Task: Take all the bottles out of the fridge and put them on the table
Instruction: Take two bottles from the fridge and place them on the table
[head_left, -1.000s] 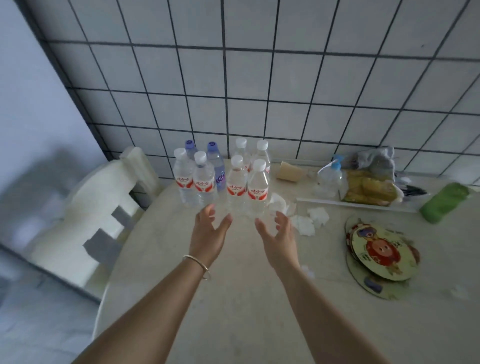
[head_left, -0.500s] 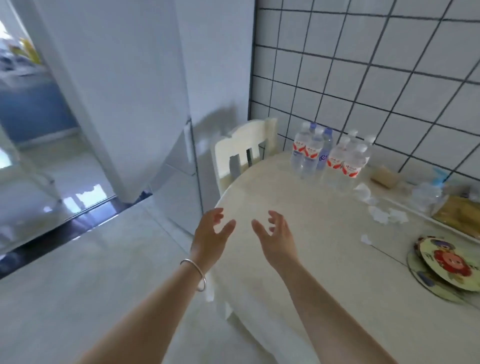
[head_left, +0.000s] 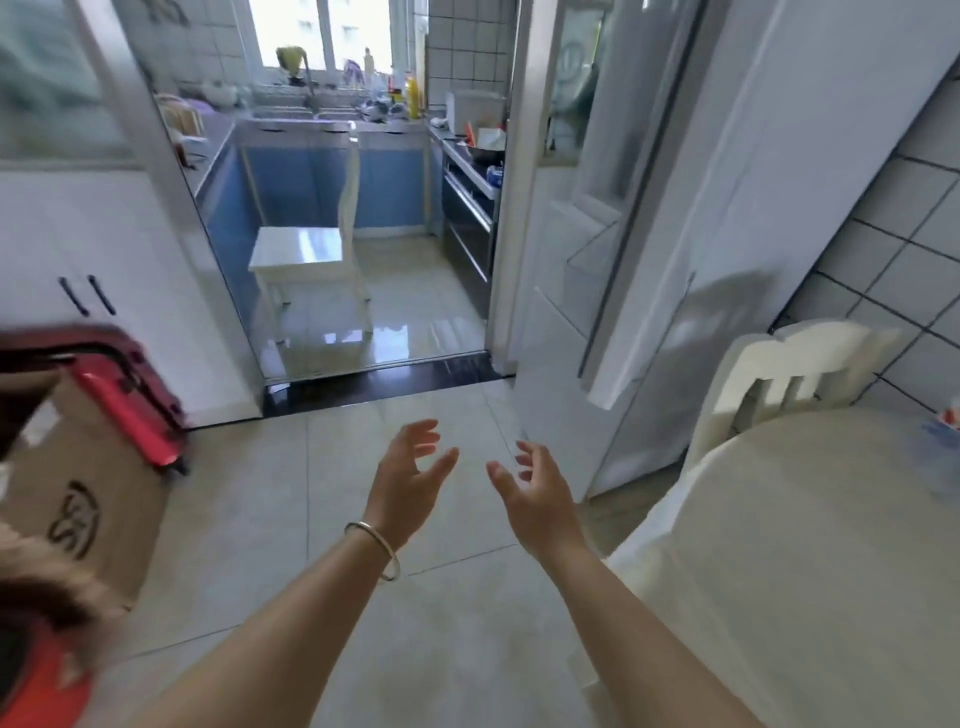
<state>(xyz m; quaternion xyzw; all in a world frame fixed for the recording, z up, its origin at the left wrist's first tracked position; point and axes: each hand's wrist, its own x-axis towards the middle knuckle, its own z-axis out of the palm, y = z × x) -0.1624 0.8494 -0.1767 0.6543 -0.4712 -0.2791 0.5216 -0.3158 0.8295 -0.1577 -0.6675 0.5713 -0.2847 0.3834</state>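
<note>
both hands are held out in front of the person over the tiled floor (head_left: 249, 525), palms turned toward each other and apart. the left hand (head_left: 408, 480) has its fingers spread and loosely bent, holding nothing; a thin metal bangle (head_left: 375, 545) sits on that wrist. the right hand (head_left: 537, 491) is likewise relaxed and spread, with nothing in it.

the bench (head_left: 810, 571) — a pale round top — fills the lower right corner, and the right forearm passes just beside its edge. at the far right border, on the bench, a small blurred patch of clear plastic with a red label (head_left: 948, 423) is all that shows of the bottles; how many stand there cannot be told. a cream chair (head_left: 784, 379) is pushed against the bench's far side, its back toward the gridded wall tiles (head_left: 904, 244).

the fridge (head_left: 727, 208) stands tall and white behind that chair, right of centre, its door (head_left: 566, 249) swung open toward the doorway; the shelves on the door's inner side look pale and blurred, and whether anything rests on them cannot be told.

straight ahead a doorway opens on a kitchen with blue cabinets (head_left: 311, 182), a cluttered counter under a window, and a white chair (head_left: 317, 254) on the glossy floor. at the left a red suitcase (head_left: 130, 395) leans behind a cardboard box (head_left: 78, 499), and a white cupboard (head_left: 104, 260) with two dark handles stands beyond them.
</note>
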